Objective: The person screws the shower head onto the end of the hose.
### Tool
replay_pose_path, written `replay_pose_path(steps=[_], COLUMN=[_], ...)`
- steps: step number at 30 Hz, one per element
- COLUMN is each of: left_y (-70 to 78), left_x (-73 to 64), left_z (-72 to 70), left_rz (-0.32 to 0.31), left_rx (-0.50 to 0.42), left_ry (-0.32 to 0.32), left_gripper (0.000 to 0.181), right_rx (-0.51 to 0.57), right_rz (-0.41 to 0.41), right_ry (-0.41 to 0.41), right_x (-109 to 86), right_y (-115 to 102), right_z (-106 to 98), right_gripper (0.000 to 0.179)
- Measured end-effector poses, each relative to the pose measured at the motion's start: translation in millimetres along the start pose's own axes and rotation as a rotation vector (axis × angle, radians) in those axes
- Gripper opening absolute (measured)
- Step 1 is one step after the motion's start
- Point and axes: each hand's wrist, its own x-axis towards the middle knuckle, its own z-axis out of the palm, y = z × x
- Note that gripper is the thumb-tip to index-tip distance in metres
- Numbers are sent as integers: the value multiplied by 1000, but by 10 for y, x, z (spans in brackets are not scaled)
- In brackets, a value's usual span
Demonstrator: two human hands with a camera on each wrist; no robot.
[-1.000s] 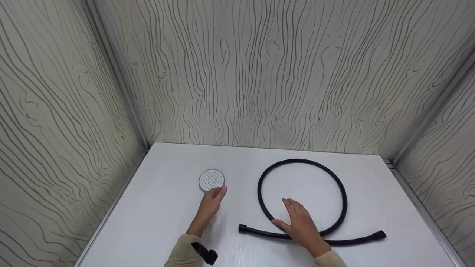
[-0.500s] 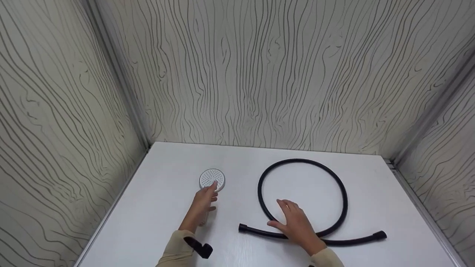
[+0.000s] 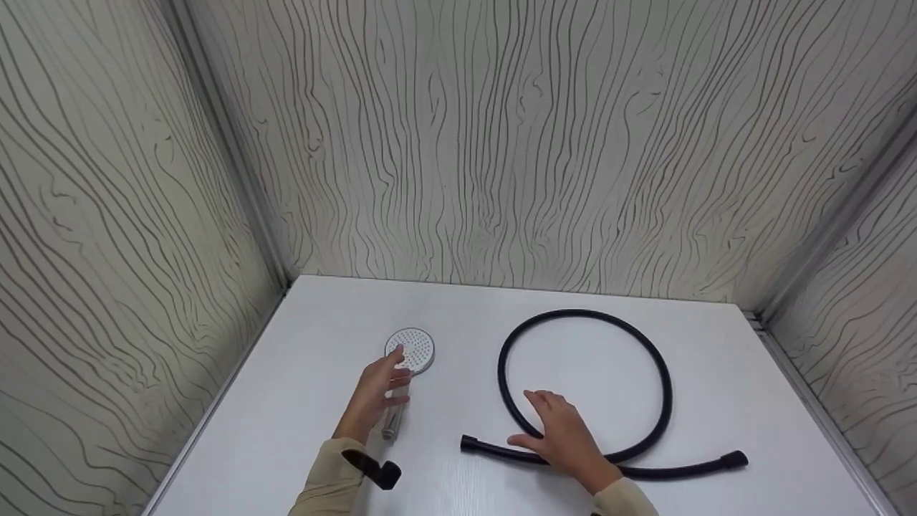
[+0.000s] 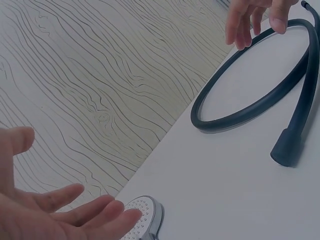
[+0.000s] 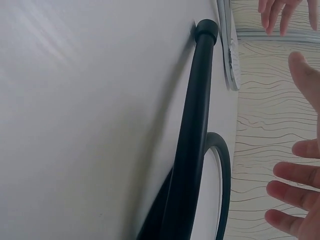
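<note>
A hand shower [image 3: 421,345] with a round, pale nozzle face lies on the white table, its short handle pointing toward the front. My left hand [image 3: 371,387] hovers over its handle and the lower edge of the face, with fingers spread and nothing in them. To the right, a black shower hose [image 3: 668,390] is looped into one big ring with both ends crossing at the front. Above that crossing is my right hand [image 3: 564,436], fingers extended and holding nothing. In the right wrist view the fingers [image 5: 295,192] are apart from the hose.
The white table [image 3: 337,308] is enclosed by wood-grain patterned panels [image 3: 458,143] at the back and both sides. One hose end [image 3: 469,443] lies between the two hands; the other [image 3: 733,459] points right. A black strap piece [image 3: 372,469] hangs at the left sleeve.
My left hand has let go of the hand shower, opened and moved left, uncovering its handle. My right hand has drifted slightly left. The hand shower and hose lie where they were.
</note>
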Motion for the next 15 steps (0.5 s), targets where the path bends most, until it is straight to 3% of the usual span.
replay_pose_path(steps=[15], left_y=[-36], left_x=[122], left_z=[-227], left_rz=[-69], left_rx=[50], left_ry=[84], left_gripper=[81], right_rx=[3], right_rz=[-22], right_ry=[-28], right_x=[91], right_y=[-112], right_z=[102], right_gripper=[73])
